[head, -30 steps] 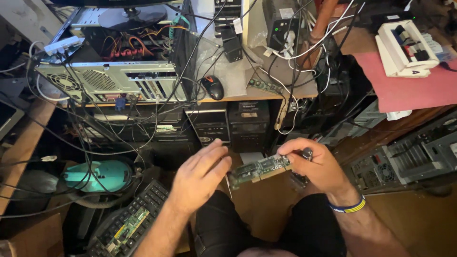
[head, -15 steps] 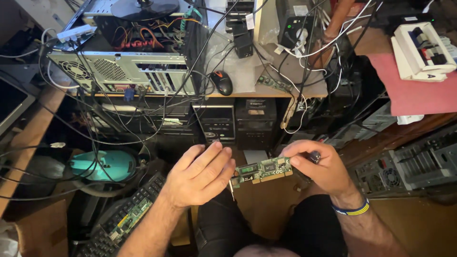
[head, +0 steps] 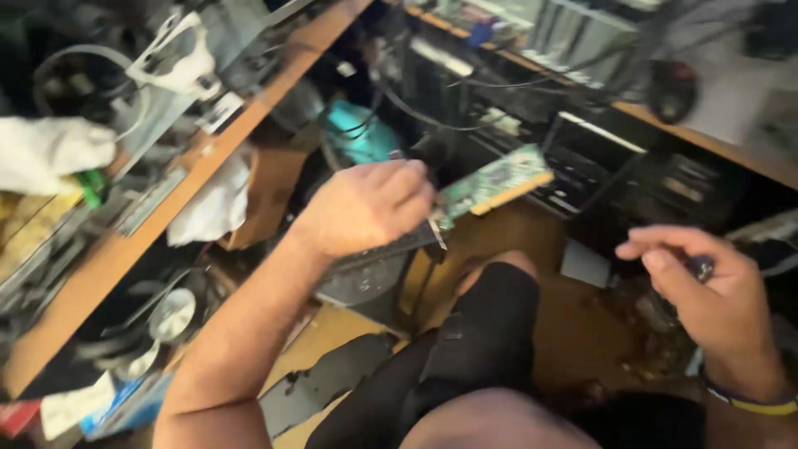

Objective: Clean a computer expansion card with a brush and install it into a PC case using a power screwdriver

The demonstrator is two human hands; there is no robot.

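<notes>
The left hand [head: 366, 204] holds a green circuit card [head: 490, 183] up at centre frame, fingers curled and clamped on its near-left end; the card juts right and far from the fist, flat and rectangular, with a yellowish strip along its lower edge. The right hand [head: 706, 287] hangs well apart at the right, fingers loosely bent around a small dark object [head: 702, 268]; the blur does not let me tell how firmly it is pinched. A blue and yellow wristband [head: 748, 403] circles that wrist.

Surroundings: a wooden bench edge [head: 208, 158] runs diagonally on the left, with white cloth [head: 50, 150] and tangled cables [head: 75, 83] on the shelving beyond it. A teal rounded object [head: 362, 133] sits just behind the left hand. Dark computer cases [head: 615, 166] stand under a far wooden shelf [head: 706, 145], directly behind the card. A black-clad knee [head: 490, 324] lies below the hands. The floor [head: 332, 333] is brownish.
</notes>
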